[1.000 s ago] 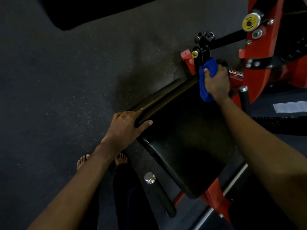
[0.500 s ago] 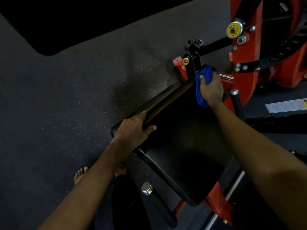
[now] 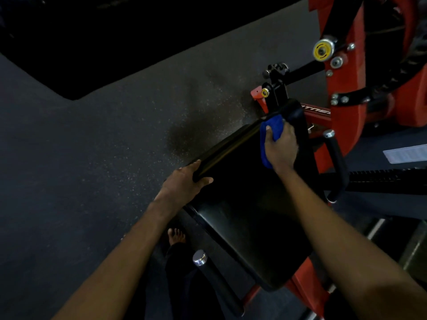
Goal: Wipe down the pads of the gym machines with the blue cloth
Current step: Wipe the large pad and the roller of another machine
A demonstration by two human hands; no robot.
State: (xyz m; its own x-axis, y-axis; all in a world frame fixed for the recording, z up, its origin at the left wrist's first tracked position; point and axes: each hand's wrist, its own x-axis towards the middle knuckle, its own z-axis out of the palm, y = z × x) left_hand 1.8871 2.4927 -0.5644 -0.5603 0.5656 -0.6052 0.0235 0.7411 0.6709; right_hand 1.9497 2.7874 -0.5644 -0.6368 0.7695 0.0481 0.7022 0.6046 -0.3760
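Obs.: over the last second your right hand (image 3: 283, 148) has slid the cloth (image 3: 272, 128) off the pad's (image 3: 249, 215) far top corner, by the black bracket, and a little way down the face toward you; the rounded top end now shows bare above the knuckles. Your left hand (image 3: 182, 183) has not shifted: fingers curled over the pad's left edge, thumb flat on the face, bracing it. Reading: the top corner has had its pass and a downward stroke looks to be starting; most of the face, the middle and the near end, lies below the cloth and looks unwiped. Cloth position: bunched under the right palm, pressed to the upper left part of the face, near the left edge. The thumb is clamped across it. Blue shows beyond the thumb and trails along the hand's left side to the wrist. The other right fingers are hidden behind the hand; their spread cannot be told. The red frame (image 3: 346, 88) stands just beyond.
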